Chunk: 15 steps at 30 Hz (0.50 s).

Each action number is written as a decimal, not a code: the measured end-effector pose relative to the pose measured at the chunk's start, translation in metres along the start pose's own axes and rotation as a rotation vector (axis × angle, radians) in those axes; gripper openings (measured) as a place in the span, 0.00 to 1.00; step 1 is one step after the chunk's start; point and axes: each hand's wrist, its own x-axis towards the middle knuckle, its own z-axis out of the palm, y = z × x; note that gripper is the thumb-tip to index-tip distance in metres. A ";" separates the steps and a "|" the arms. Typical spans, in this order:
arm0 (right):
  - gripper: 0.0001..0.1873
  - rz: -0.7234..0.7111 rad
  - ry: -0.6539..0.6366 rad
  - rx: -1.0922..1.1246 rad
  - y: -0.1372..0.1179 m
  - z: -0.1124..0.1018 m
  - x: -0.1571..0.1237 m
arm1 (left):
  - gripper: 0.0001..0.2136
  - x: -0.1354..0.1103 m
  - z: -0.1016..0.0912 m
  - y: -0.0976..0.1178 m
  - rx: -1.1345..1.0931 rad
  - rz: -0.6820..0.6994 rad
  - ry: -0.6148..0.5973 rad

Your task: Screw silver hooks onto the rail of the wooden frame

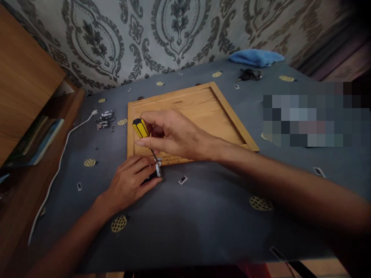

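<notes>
My right hand [174, 135] grips a screwdriver with a yellow and black handle [141, 128]. The screwdriver's thin shaft slants down to a metal cabinet hinge [158, 170] at the near left corner of a framed wooden panel [188, 112]. Closed around that hinge, my left hand [131, 177] steadies it against the panel's near edge, and its fingers partly cover it. Small dark holes show along this edge, right of the hinge. Whether the tip sits in a screw is too small to tell.
More metal hinges and small screws [106, 120] lie left of the panel. A white cable [68, 141] runs along the wooden shelf unit [26, 73]. Dark keys [249, 74] and a blue cloth [256, 57] rest at the back right, near the patterned wall. A blurred patch hides something at the right.
</notes>
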 end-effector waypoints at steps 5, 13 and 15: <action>0.12 0.071 0.049 0.160 -0.005 -0.007 0.001 | 0.08 0.000 0.000 0.000 0.016 0.020 0.006; 0.17 0.012 0.035 -0.010 -0.003 -0.003 0.000 | 0.08 0.000 0.000 0.000 0.002 0.003 -0.006; 0.18 -0.006 0.034 -0.033 -0.001 -0.002 0.000 | 0.08 0.000 0.000 0.000 -0.001 0.000 -0.005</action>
